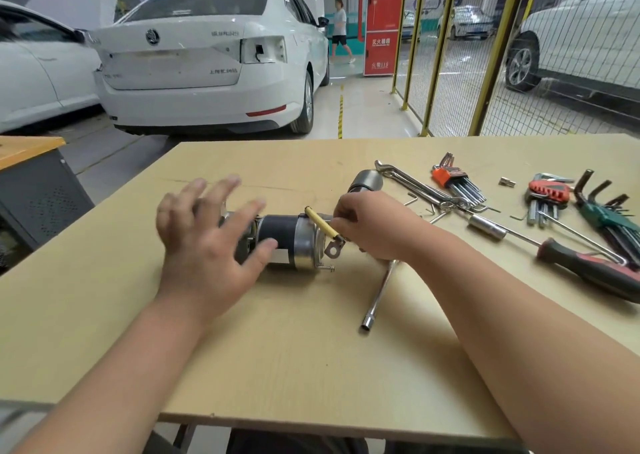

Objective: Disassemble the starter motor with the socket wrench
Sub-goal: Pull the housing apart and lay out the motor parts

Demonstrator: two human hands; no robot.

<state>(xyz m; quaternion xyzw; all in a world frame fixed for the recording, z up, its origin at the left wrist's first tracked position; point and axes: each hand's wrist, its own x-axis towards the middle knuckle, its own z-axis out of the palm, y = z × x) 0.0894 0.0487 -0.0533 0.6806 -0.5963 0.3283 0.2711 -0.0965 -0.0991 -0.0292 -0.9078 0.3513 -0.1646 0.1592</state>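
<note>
The starter motor (294,242) lies on its side in the middle of the wooden table (277,349), with a black body and a silver end cap. My left hand (204,239) is blurred over its left end, fingers spread, thumb against the black body. My right hand (374,226) is at the motor's right end, fingertips pinched on the yellow-sleeved lead (320,223) near its metal lug (334,247). A slim socket wrench (377,297) lies on the table, its upper end hidden under my right hand. A detached grey cylinder (366,180) stands behind my right hand.
To the right lie ring spanners (415,183), an orange hex key set (457,183), a red one (549,194), a green one (609,214), a red-black handled socket driver (585,266) and a small bit (506,182). White cars, a yellow mesh fence and a walking person are beyond.
</note>
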